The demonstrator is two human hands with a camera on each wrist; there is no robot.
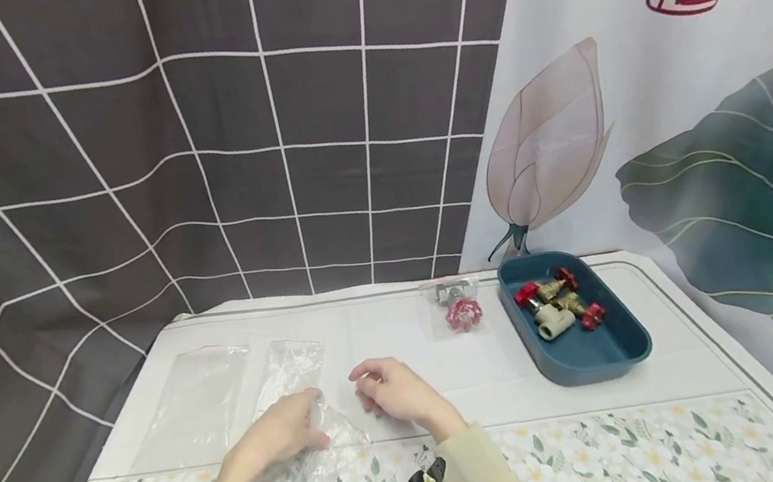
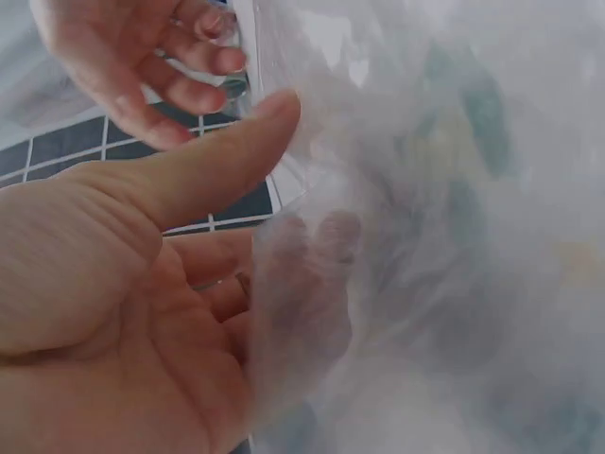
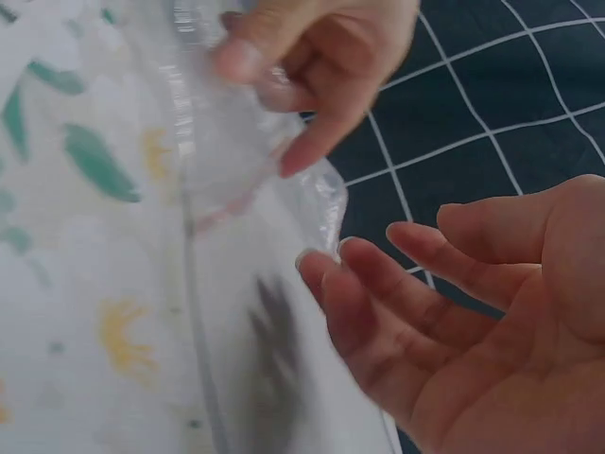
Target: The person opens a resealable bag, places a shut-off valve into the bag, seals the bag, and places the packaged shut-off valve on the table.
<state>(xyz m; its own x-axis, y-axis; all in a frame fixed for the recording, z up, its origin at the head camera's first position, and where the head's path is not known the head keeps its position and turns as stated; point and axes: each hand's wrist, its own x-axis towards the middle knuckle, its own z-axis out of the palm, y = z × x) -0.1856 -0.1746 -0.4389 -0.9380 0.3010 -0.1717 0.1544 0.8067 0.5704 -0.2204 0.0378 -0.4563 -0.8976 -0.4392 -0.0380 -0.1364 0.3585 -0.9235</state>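
Observation:
A clear plastic bag (image 1: 345, 437) hangs at my left hand (image 1: 283, 430), over the table's middle. In the left wrist view, the thumb lies at the edge of the bag (image 2: 425, 312), and fingertips show through the film behind it. My left hand (image 3: 317, 57) holds the bag by that edge. Just to the right, my right hand (image 1: 399, 395) hovers with loosely bent fingers and nothing in them. The right wrist view shows this right hand (image 3: 473, 322) apart from the bag (image 3: 255, 170), palm facing it.
Flat clear bags (image 1: 193, 406) lie on the left of the white table (image 1: 398, 315). At the back, a bagged valve with a red handle (image 1: 463, 313) lies beside a blue tray (image 1: 596, 364) of several valves (image 1: 554, 320). A floral cloth (image 1: 617, 449) covers the front.

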